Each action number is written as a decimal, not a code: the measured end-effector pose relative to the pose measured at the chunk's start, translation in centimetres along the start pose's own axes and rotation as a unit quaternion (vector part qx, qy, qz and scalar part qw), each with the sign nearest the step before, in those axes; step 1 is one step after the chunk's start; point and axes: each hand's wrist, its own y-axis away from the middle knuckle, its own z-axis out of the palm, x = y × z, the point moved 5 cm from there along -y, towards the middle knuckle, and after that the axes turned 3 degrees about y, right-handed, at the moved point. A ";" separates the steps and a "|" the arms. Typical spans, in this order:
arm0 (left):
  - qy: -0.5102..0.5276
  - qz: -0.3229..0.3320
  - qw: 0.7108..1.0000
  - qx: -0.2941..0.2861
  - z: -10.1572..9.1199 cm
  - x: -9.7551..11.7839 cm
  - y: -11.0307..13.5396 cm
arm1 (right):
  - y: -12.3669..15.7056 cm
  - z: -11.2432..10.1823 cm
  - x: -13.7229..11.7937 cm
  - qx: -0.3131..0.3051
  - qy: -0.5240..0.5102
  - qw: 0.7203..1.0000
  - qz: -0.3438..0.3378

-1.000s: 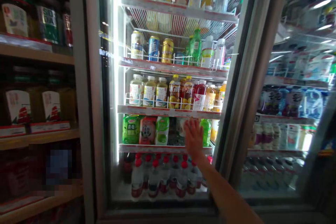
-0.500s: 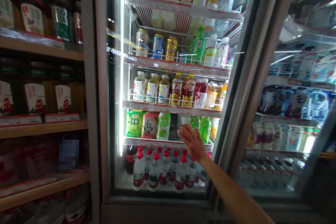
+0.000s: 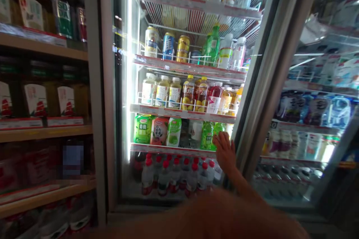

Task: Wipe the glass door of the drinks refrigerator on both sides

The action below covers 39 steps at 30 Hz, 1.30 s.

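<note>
My right hand [image 3: 225, 153] reaches into a lit drinks fridge, fingers stretched out and holding nothing. Its fingertips lie against a green bottle [image 3: 217, 130] at the right end of the fourth shelf [image 3: 174, 150]. A second green bottle [image 3: 206, 135] stands just to the left of it. My forearm runs down from the hand into a big blurred shape [image 3: 213, 214] close to the camera. My left hand is out of sight.
The fridge's glass door [image 3: 308, 101] stands open at the right, its frame [image 3: 269, 82] next to my hand. Red-capped bottles [image 3: 175, 175] fill the bottom shelf, juice bottles [image 3: 174, 91] and cans [image 3: 168, 46] the ones above. Wooden shelves [image 3: 45, 132] with boxed goods stand at left.
My right hand has slid to the right along the shelf, from beside the white bottle to the green bottles near the door frame. My arm now blurs across the bottom of the view.
</note>
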 end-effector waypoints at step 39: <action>-0.433 -0.177 0.847 0.252 -1.4 -25.8 3.6 | -6.4 1.6 -13.6 0.030 -0.081 0.966 -0.242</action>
